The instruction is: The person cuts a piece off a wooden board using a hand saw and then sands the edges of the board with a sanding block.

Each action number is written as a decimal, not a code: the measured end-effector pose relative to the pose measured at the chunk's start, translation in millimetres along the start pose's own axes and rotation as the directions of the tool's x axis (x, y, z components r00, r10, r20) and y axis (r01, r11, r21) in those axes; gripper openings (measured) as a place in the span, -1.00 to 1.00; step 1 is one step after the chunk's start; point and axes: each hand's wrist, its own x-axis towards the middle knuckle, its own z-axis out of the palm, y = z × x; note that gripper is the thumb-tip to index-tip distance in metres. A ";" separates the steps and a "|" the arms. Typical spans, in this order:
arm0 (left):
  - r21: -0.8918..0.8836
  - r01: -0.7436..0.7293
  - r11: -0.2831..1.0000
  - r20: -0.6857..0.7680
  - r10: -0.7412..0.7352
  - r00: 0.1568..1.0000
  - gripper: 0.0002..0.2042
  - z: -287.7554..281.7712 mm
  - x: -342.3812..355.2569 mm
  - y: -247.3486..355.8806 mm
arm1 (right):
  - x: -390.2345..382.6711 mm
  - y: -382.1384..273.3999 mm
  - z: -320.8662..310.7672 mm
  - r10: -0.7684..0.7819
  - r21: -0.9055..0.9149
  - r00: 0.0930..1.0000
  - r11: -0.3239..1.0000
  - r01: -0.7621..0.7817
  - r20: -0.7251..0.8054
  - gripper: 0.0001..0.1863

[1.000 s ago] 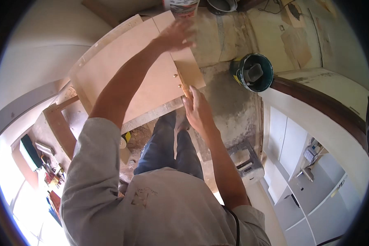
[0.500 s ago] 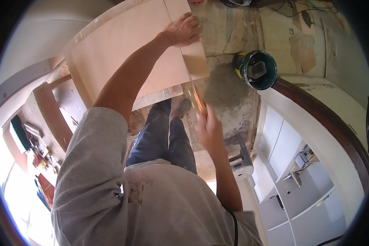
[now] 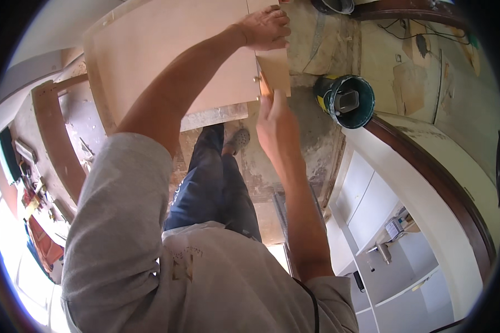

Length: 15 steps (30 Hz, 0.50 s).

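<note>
A large pale plywood sheet [image 3: 166, 61] lies in front of me, with a thin straight line running across it near its right side. My left hand [image 3: 264, 30] rests flat on the sheet over that line, fingers stretched toward its right edge. In my right hand [image 3: 276, 119] is a handsaw with an orange-brown wooden handle [image 3: 265, 86]. The saw sits on the line at the sheet's near edge; its blade is mostly hidden. The narrow strip [image 3: 278, 69] right of the line still lies level with the sheet.
To the right, a dark green bucket [image 3: 366, 108] holds a grey container. A dark wooden rail [image 3: 428, 158] curves past white shelving [image 3: 405, 266]. Tools and clutter [image 3: 36, 191] lie at the left beside a wooden frame piece [image 3: 53, 122]. My feet stand on a stained floor [image 3: 266, 161].
My right hand has pushed the saw forward along the line, so its handle is now at the sheet's edge. My left hand stays on the sheet. The whole view has shifted slightly.
</note>
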 end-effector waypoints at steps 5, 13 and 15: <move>0.028 0.012 1.000 0.070 -0.014 0.997 -0.57 -8.4 1.6 3.5 | -63.0 4.7 -26.4 -0.038 0.051 0.999 0.998 0.037 0.018 -0.71; 0.009 -0.012 1.000 0.027 0.012 1.000 -0.58 -7.4 -2.4 4.6 | -227.6 16.1 -105.4 0.429 -0.103 0.885 0.903 -0.417 0.181 -0.55; 0.009 -0.006 1.000 0.044 0.005 0.999 -0.58 -4.1 -3.5 3.9 | -169.0 25.5 -69.1 0.312 -0.123 0.936 0.948 -0.294 0.163 -0.57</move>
